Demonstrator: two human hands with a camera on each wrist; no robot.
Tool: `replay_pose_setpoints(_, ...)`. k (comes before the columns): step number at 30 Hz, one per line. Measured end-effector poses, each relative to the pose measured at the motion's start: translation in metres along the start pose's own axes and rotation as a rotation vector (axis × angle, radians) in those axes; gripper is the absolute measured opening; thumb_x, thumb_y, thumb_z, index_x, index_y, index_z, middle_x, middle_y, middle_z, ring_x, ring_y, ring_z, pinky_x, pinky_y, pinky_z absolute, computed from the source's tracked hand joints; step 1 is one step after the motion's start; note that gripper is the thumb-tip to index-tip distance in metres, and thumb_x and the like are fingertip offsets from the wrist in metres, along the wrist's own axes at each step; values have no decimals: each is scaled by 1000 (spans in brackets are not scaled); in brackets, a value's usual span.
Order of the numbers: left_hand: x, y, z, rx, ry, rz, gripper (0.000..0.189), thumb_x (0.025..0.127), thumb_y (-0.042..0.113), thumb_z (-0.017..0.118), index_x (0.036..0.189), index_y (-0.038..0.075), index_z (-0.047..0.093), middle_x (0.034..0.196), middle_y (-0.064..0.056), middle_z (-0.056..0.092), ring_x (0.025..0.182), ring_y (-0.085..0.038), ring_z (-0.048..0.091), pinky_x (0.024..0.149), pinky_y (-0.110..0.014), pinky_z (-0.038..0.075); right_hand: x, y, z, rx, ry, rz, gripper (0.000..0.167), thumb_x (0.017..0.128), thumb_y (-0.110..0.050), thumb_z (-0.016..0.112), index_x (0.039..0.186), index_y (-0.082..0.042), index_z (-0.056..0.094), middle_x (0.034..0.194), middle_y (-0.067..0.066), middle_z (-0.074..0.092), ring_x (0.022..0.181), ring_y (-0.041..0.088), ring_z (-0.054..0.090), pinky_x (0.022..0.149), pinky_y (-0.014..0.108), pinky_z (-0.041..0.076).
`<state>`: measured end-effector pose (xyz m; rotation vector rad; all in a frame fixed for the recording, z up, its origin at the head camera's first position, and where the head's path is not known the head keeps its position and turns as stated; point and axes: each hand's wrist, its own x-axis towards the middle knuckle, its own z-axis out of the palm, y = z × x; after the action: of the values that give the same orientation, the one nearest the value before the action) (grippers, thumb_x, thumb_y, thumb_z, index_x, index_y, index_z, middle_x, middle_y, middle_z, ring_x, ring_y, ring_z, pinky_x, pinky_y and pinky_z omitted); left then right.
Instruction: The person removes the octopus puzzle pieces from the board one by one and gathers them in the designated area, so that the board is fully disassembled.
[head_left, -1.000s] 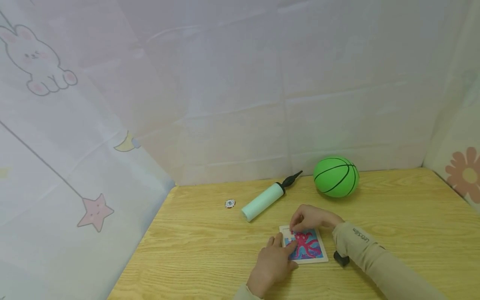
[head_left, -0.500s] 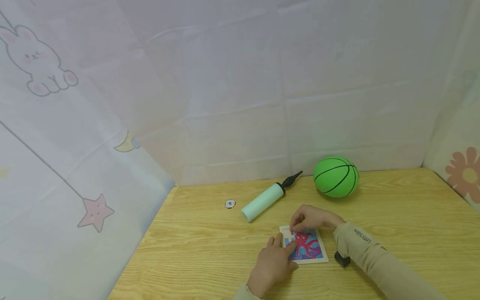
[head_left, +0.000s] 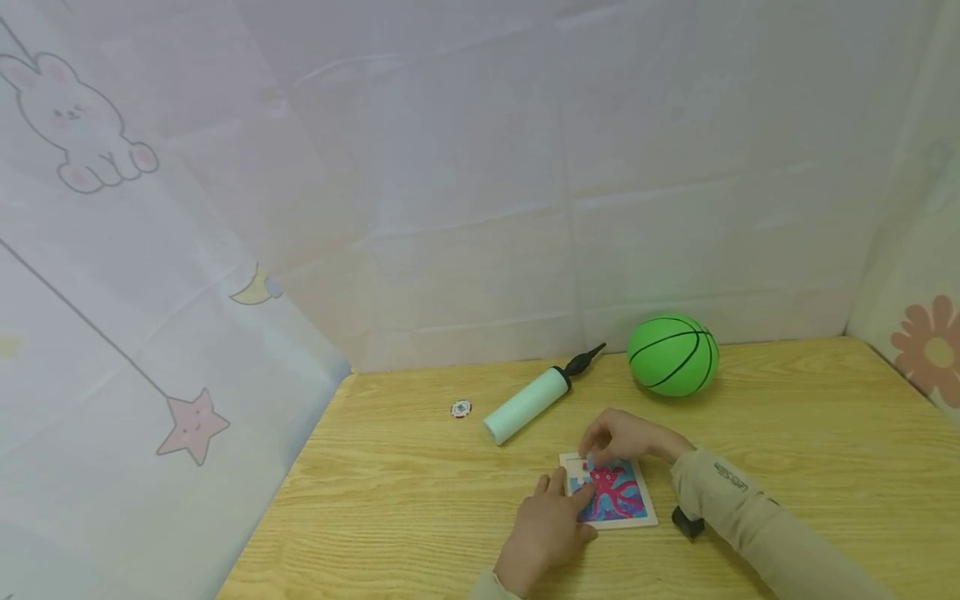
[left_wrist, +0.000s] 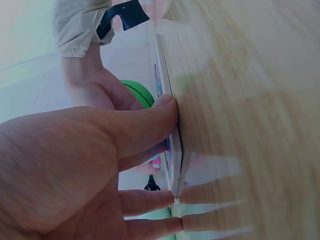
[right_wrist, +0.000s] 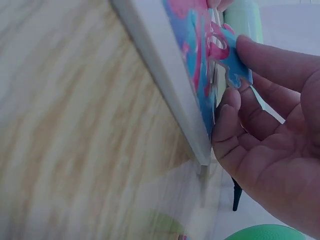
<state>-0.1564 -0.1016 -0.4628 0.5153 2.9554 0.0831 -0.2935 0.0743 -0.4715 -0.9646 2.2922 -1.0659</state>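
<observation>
A square jigsaw puzzle (head_left: 617, 493) with a pink octopus on blue lies in a pale frame on the table. My right hand (head_left: 630, 437) is over its far edge and pinches a blue and pink puzzle piece (right_wrist: 234, 57) between thumb and fingers, seen tilted up from the board in the right wrist view. Beside that piece, the puzzle's far left corner shows pale bare backing. My left hand (head_left: 546, 521) rests at the frame's left side, index finger on the picture. In the left wrist view its thumb (left_wrist: 162, 112) presses the frame's edge and other fingers touch the table.
Behind the puzzle lies a mint hand pump (head_left: 527, 406) with a black nozzle. A green ball (head_left: 672, 356) sits at the back right, and a poker chip (head_left: 461, 408) lies to the pump's left. Printed cloth walls (head_left: 465, 275) bound the wooden table (head_left: 390, 492).
The right hand has shifted very slightly, and more of the piece's blue shows by its thumb. The left hand and the puzzle frame stay in place.
</observation>
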Motion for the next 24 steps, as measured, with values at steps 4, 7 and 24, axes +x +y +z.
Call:
replay_pose_setpoints(4, 0, 1, 0, 0, 6, 2, 55, 88, 47, 64, 140, 37, 49, 141, -10, 43, 124, -29, 46, 80, -42, 52, -4, -3, -1, -1, 6, -8, 8, 82, -6, 73, 89, -9, 73, 82, -6, 66, 74, 10, 57, 69, 26, 49)
replay_pose_setpoints(7, -1, 1, -1, -1, 7, 4, 55, 88, 47, 64, 140, 37, 49, 141, -9, 43, 123, -28, 46, 80, -41, 52, -8, -5, -3, 56, 23, 1, 8, 82, -5, 71, 89, -7, 72, 80, -2, 67, 72, 12, 60, 67, 28, 50)
replay_pose_setpoints(24, -1, 1, -2, -3, 23, 13, 56, 87, 46, 65, 140, 36, 49, 135, -9, 45, 116, -25, 48, 75, -36, 52, -42, 8, -26, 174, 59, -8, 12, 89, -12, 68, 97, -4, 70, 87, 6, 66, 74, 15, 59, 59, 27, 50)
